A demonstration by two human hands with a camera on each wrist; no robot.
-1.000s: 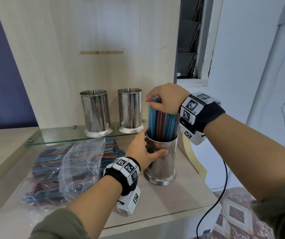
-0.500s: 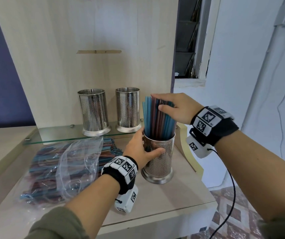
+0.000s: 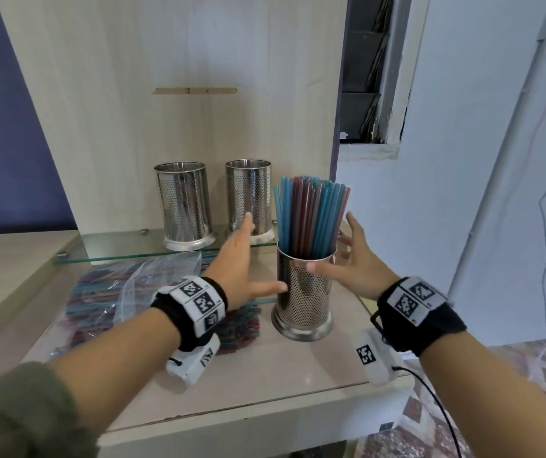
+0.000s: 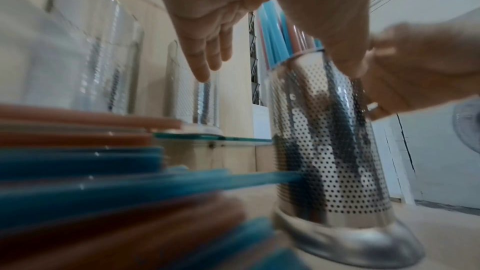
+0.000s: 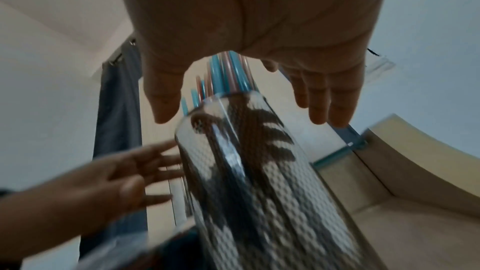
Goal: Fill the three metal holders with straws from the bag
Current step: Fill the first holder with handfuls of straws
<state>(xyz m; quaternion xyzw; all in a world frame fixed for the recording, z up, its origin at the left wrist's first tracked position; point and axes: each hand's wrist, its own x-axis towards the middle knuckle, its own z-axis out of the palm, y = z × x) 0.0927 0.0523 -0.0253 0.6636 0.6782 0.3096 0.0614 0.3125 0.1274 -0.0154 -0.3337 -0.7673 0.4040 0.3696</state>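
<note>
While both hands hover beside it, we see the filled holder standing upright on the near right part of the countertop, packed with blue and reddish straws that rise well above its rim. Our left hand sits just left of the holder, fingers straight and spread, gripping nothing; its thumb reaches toward the perforated wall, and we cannot tell whether it touches the metal. Our right hand mirrors it on the right side — fingers spread and relaxed, thumb pointing at the holder near its rim, holding nothing. From the right wrist view the fingers hang apart from the steel, with a gap showing.

On the far side, 2 more holders stand upright on a glass shelf against the wooden back panel: the left empty holder and the right empty holder, side by side and apart from each other. We see no straws rising from either.

To the left on the countertop lies the clear plastic bag — crumpled, holding a flat heap of blue and reddish straws. Some straw ends poke out at the near right end of the heap, just left of the filled holder's base.

Each wrist wears a black band with printed square markers, and a dark cable trails from the right one.
</note>
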